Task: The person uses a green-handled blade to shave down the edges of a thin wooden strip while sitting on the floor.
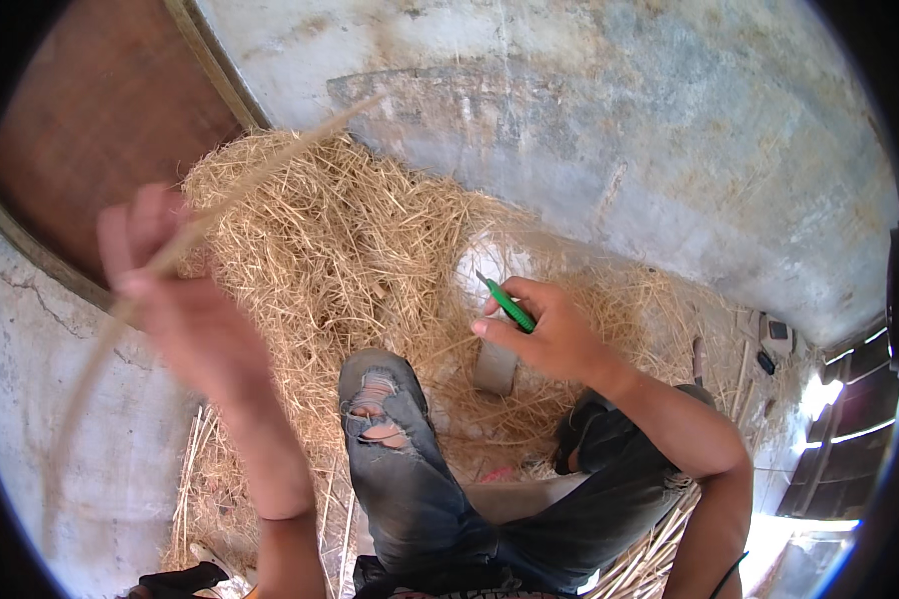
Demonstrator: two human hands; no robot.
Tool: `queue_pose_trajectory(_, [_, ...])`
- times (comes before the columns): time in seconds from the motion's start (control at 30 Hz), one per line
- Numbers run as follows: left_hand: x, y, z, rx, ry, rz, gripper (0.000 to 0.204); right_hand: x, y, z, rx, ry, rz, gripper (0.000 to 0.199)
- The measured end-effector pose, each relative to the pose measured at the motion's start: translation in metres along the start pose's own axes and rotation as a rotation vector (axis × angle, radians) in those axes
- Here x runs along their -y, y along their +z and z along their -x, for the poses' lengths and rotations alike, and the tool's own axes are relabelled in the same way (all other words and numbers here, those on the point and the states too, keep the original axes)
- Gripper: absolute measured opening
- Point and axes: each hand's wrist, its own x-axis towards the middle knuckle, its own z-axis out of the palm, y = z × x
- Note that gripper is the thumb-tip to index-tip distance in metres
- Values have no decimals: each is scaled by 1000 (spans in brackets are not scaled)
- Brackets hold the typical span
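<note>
My left hand, blurred by motion, is raised on the left with a long, thin, pale strip that looks like cane or split bamboo. The strip slants from the upper middle down past the hand to the lower left. Its thumb and fingers close on the strip near the middle of its length. My right hand grips a green utility knife, whose dark blade is out and points up and to the left. The knife and the strip are well apart. Below the right hand sits a grey-brown block.
A large heap of straw-like shavings lies against the stained wall. My knee in torn jeans is just in front of it. Long thin sticks lie at lower right. A small black object rests by the right wall.
</note>
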Motion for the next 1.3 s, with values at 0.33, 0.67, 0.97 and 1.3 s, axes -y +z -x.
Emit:
queue_pose_trajectory(0.33, [-5, 38, 176, 91, -825, 664, 65, 0, 6, -11, -92, 209, -403, 42])
queue_pose_trajectory(0.67, [-8, 12, 203, 455, -833, 711, 64, -4, -15, -5, -195, 313, -584, 36])
queue_pose_trajectory(0.97, [-6, -11, 205, 477, -759, 612, 59, -4, -23, -2, -222, 268, -587, 34])
queue_pose_trajectory(1.3, [0, -28, 202, 508, -725, 625, 50, -3, -23, -4, -328, 217, -497, 39])
